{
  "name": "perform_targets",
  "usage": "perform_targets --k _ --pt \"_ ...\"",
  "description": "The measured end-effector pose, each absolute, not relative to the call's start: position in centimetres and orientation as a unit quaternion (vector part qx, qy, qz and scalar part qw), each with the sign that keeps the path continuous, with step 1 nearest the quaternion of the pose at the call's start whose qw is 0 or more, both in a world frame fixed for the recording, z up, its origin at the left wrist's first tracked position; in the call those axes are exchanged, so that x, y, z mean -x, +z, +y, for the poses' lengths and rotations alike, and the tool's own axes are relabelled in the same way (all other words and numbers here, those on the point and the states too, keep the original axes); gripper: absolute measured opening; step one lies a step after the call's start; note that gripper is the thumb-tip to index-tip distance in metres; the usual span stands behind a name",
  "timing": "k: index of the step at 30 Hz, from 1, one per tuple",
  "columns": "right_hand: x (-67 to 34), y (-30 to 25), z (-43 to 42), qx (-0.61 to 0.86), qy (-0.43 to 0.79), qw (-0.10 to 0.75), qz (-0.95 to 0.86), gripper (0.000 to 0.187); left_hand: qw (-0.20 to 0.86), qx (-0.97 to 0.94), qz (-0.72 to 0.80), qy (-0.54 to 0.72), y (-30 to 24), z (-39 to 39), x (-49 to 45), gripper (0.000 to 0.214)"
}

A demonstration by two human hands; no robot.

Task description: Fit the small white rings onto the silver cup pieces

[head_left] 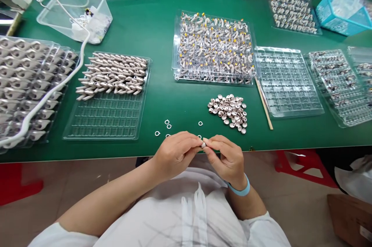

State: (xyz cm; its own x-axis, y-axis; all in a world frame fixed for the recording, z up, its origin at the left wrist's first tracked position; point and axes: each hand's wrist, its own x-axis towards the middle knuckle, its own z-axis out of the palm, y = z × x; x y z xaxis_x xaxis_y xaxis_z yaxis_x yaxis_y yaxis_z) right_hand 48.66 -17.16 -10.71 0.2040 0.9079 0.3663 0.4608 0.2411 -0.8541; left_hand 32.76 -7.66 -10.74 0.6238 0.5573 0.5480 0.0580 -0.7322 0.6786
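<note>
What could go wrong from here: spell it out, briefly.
The part, pinched between left hand and right hand near the edge of the table, could slip and drop to the floor. Loose rings near the left hand might get brushed off. The loose pile of metal pieces could scatter if knocked.

Bright, even light covers the green table (139,26) and seems to come from above, so the shadows there are soft, while the floor (87,185) below looks dimmer. Little white shines sit on the clear tray (290,84) at the right. Near the sides, things like the blue basket (334,24) look stretched and tipped, and the tiny piece (203,145) between the fingers (190,143) is too small to see well.
</note>
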Motion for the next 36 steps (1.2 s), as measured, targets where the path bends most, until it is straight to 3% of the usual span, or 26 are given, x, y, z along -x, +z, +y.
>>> perform_targets --k 11,21,25,29,36 --pt "-47.8 -9.9 -16.9 0.595 0.174 0.511 -0.595 0.02 0.317 -0.839 0.158 0.413 -11.5 -7.6 -32.9 0.034" --pt "-47.5 -10.0 -16.7 0.625 0.217 0.506 -0.554 0.024 0.281 -0.851 0.155 0.415 -11.8 -7.4 -32.9 0.032" --pt "-48.4 -9.8 -16.6 0.611 0.273 0.465 -0.58 0.028 0.292 -0.85 0.155 0.41 -11.7 -7.5 -32.9 0.03" --pt "-48.9 -9.8 -16.6 0.604 0.264 0.425 -0.621 0.025 0.282 -0.853 0.151 0.412 -11.8 -7.6 -33.1 0.029" --pt "-48.9 -10.2 -16.7 0.599 0.243 0.427 -0.632 0.026 0.283 -0.859 0.162 0.394 -11.5 -7.7 -33.1 0.031"
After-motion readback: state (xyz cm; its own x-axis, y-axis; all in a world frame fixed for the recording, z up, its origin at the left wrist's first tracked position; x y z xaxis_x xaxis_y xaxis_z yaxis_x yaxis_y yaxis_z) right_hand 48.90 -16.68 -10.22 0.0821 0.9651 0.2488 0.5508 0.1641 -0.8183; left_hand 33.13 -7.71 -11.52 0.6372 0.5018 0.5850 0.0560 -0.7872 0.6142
